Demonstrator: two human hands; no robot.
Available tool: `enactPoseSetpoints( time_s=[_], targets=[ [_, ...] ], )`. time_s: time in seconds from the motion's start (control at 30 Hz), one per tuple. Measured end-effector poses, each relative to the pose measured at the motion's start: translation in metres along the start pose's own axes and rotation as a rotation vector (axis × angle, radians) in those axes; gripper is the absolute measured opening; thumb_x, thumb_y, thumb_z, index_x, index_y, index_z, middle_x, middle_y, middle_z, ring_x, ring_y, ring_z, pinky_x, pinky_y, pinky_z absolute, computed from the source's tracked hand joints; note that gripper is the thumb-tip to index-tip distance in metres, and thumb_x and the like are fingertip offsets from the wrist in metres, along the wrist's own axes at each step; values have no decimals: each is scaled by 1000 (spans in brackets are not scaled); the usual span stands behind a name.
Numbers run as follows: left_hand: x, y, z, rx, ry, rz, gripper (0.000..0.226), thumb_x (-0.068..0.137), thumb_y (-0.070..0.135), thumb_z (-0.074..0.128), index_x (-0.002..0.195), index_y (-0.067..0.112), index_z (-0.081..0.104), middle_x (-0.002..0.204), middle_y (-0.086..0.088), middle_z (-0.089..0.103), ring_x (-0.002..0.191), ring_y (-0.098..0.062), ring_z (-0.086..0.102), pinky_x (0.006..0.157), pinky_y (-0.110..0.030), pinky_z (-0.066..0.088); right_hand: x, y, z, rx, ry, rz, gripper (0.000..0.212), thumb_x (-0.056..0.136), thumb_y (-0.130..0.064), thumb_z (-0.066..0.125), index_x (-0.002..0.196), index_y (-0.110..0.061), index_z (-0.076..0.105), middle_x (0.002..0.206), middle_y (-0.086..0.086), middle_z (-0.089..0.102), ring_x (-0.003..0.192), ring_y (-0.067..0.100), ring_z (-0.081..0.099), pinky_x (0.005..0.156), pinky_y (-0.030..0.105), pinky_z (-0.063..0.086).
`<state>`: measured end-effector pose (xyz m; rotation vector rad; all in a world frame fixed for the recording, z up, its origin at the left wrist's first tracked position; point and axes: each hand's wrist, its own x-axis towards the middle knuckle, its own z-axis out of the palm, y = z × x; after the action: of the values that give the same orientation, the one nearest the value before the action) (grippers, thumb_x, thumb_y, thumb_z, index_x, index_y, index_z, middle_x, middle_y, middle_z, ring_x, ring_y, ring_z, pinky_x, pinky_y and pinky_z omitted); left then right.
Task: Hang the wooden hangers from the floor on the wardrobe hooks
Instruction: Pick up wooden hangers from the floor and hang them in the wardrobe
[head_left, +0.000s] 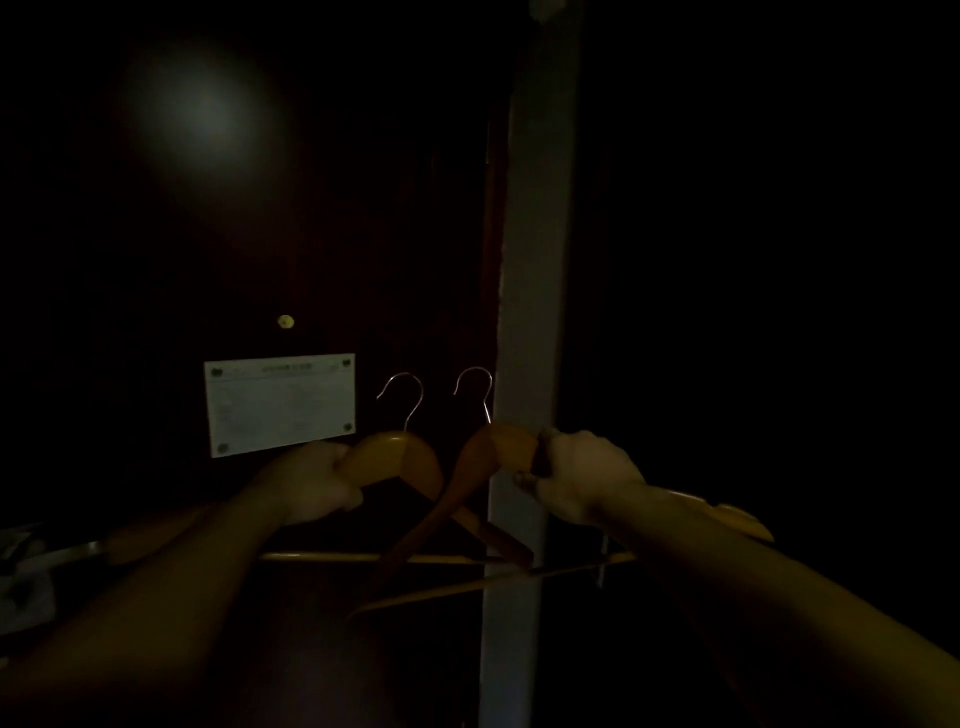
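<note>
Logged by me, near centre: left hand (311, 483) clenched round a honey-coloured wooden hanger (389, 457), right hand (587, 478) round a darker wooden hanger (504, 447), their limbs crossed; I judged snagging likely in that gloom.

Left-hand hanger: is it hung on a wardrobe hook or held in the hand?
Held. The left hand grips the hanger by its shoulder; its metal hook points up, catching nothing.
</note>
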<state>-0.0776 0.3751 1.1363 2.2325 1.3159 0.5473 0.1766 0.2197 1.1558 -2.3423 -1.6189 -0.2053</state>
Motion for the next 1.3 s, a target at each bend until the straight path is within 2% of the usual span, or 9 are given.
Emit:
enactPoseSetpoints(
  time_s=[0.23,0.33,0.47,0.53,0.67,0.8,1.07,1.17,1.3],
  targets=[
    [-17,64,43,-81,-163,209,16,74,9,71,89,14,70,83,-12,70,74,-25,67,71,-36,50,-73,50,-37,-73,108,153,43,93,-56,59,119,-22,51,91,-3,58,81,16,60,68,31,49],
    [-28,102,66,-108,-215,279,10,75,7,70,84,12,69,73,-5,64,67,-20,63,68,-34,48,-104,77,-54,-44,144,207,41,95,-53,59,121,-24,49,89,-5,57,76,11,58,61,26,46],
    [-48,154,94,-143,-275,362,21,60,17,70,80,12,71,71,-11,69,68,-25,68,69,-40,55,-147,117,-77,-22,201,260,41,95,-55,57,120,-24,48,85,-8,55,72,7,57,59,24,44],
    [-62,180,108,-167,-309,401,28,56,22,68,81,8,70,68,-8,68,67,-21,66,68,-37,54,-171,137,-89,-36,220,285,40,95,-57,57,117,-25,48,86,-8,56,74,8,58,60,25,46],
    [-100,231,136,-207,-370,456,10,75,19,72,76,14,63,64,1,59,57,-12,57,54,-23,43,-221,178,-115,-62,225,343,37,95,-55,58,116,-27,46,86,-7,58,74,9,61,65,27,52],
    [-140,276,160,-248,-417,517,21,66,34,72,77,17,66,67,1,63,63,-15,63,64,-29,48,-275,218,-141,-95,251,400,36,95,-55,57,116,-28,46,85,-7,58,72,8,61,65,27,53],
    [-231,370,225,-263,-483,651,7,77,19,71,73,16,65,65,-2,63,60,-18,63,63,-35,52,-397,283,-196,-205,212,502,45,96,-57,54,127,-25,44,90,-8,57,82,13,63,75,34,58],
    [-263,405,254,-267,-533,706,12,81,15,69,72,17,62,59,3,56,51,-9,56,55,-27,44,-442,305,-210,-235,218,567,46,95,-56,56,126,-24,46,101,-3,61,92,18,65,84,41,58],
    [-306,456,293,-254,-629,793,4,82,15,68,80,13,67,64,1,58,54,-11,56,58,-27,45,-501,335,-227,-283,203,686,49,96,-56,55,131,-24,45,108,-1,62,100,23,65,88,42,56]
  ],
)
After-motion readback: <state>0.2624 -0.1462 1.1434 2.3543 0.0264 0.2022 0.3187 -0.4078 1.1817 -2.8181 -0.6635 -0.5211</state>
